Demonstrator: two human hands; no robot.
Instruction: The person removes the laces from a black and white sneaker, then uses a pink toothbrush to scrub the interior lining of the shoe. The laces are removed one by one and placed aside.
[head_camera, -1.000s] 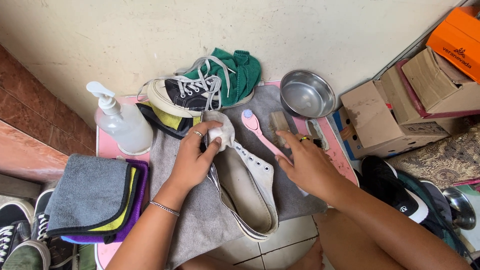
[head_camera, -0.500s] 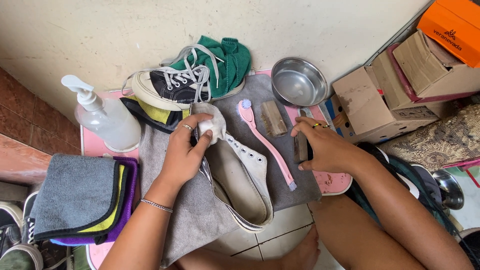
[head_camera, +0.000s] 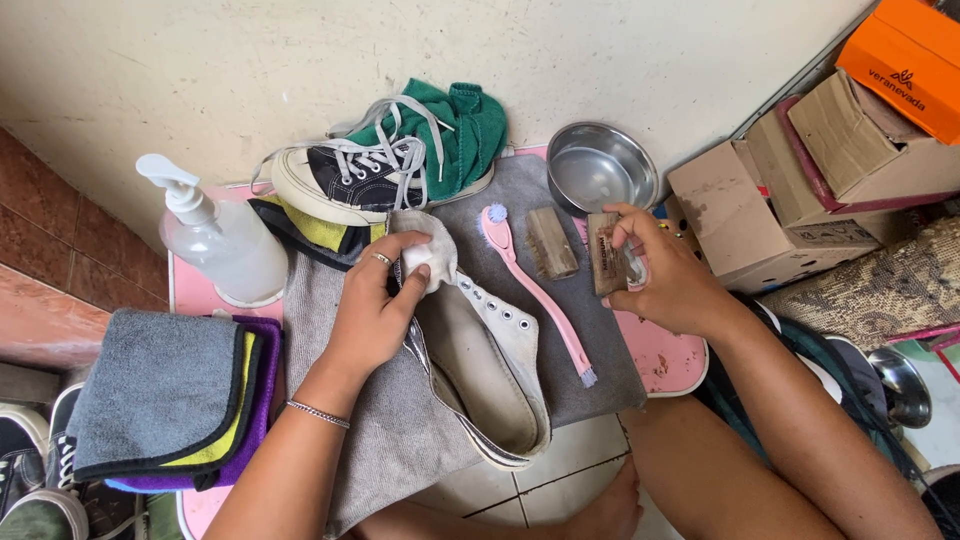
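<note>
Gripping a wooden brush (head_camera: 606, 254), the right hand (head_camera: 668, 280) is seen with fingers closed round it, right of the white sneaker (head_camera: 487, 350). The toe of that sneaker is clasped by the left hand (head_camera: 375, 312), fingers curled over a white cloth (head_camera: 425, 256). Beside the sneaker a pink brush (head_camera: 535, 285) and a second wooden brush (head_camera: 550, 242) are laid. Further right, brown cardboard boxes (head_camera: 790, 190) are stacked under an orange box (head_camera: 905, 62). Left of the sneaker a pump bottle (head_camera: 215, 240) and folded cloths (head_camera: 170, 395) are noted.
</note>
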